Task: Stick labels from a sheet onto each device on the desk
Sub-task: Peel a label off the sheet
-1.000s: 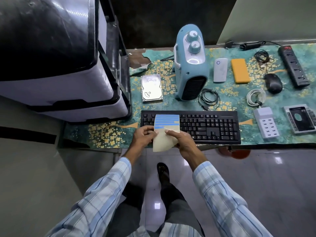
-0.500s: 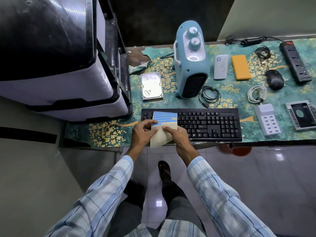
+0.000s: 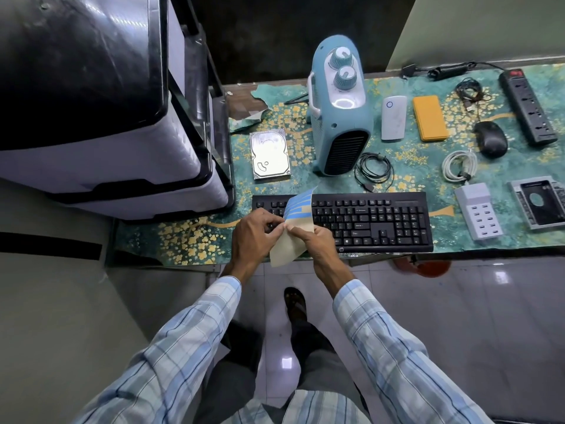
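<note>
Blue strips fill the upper part of the label sheet (image 3: 298,209); its lower part is bare cream backing. You hold the sheet upright and slightly curled above the near edge of the desk (image 3: 189,237), in front of the left end of the black keyboard (image 3: 367,221).

Your left hand (image 3: 253,237) pinches the sheet's left edge between thumb and curled fingertips. Your right hand (image 3: 318,243) grips the sheet from the right, with thumb and forefinger pinched at the same spot, where the blue strips meet the bare backing. The two hands nearly touch there.

Behind the keyboard, from left to right, are:
- a silver hard drive (image 3: 269,154)
- a pale blue heater (image 3: 339,108), standing upright with two knobs on top
- a coil of black cable (image 3: 373,171), just beside the heater's base
- a white oval box (image 3: 393,117)
- an orange slab (image 3: 429,117)
- a black mouse (image 3: 490,142)
- a black power strip (image 3: 529,107)

A coil of white cable (image 3: 460,165) lies in front of the mouse. To the right of the keyboard sit a white charger (image 3: 478,211) with rows of ports and a grey drive tray (image 3: 539,203). A green cloth patterned with gold flowers covers the desk.
</note>
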Action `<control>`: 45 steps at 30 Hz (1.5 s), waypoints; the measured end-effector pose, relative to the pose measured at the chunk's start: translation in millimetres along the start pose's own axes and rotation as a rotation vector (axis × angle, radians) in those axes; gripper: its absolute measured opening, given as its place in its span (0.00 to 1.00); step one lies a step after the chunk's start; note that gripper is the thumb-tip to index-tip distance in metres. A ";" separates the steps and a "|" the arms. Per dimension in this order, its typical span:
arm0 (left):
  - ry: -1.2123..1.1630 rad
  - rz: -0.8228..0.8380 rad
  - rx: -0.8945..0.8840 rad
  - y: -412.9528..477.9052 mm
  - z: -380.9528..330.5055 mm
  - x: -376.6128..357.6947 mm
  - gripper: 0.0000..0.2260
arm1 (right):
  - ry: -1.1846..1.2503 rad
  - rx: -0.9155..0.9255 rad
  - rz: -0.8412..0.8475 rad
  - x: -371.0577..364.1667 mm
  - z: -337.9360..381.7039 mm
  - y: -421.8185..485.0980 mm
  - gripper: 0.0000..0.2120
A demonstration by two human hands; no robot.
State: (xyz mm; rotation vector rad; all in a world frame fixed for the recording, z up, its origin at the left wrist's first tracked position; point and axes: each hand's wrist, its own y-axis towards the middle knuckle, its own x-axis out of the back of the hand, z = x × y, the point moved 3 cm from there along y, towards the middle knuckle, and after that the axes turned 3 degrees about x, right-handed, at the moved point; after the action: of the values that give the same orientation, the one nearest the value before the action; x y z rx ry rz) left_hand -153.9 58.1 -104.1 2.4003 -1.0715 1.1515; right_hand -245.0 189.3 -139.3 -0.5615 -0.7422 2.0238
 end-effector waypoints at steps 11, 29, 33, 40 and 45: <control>-0.418 -0.091 0.281 11.8 9.7 2.7 0.04 | -0.327 0.226 -0.287 18.2 15.9 5.4 0.21; -0.545 -0.088 0.320 35.7 24.6 0.8 0.07 | 0.085 -0.140 0.145 -38.7 57.7 28.0 0.09; -0.527 -0.074 0.307 46.8 26.1 3.9 0.04 | 0.009 -0.049 0.093 -42.3 65.6 41.8 0.04; -0.292 0.016 0.249 80.1 23.3 3.6 0.09 | -0.202 0.263 -0.064 -54.7 95.9 90.3 0.07; -0.024 0.181 0.201 101.5 23.9 -5.3 0.22 | -0.366 0.330 -0.149 -71.2 113.2 133.1 0.10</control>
State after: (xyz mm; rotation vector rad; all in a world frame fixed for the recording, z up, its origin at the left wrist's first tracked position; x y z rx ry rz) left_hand -215.9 -21.6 -130.7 2.5148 -1.2570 1.3516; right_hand -358.2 38.4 -142.0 0.0561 -0.6199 2.0726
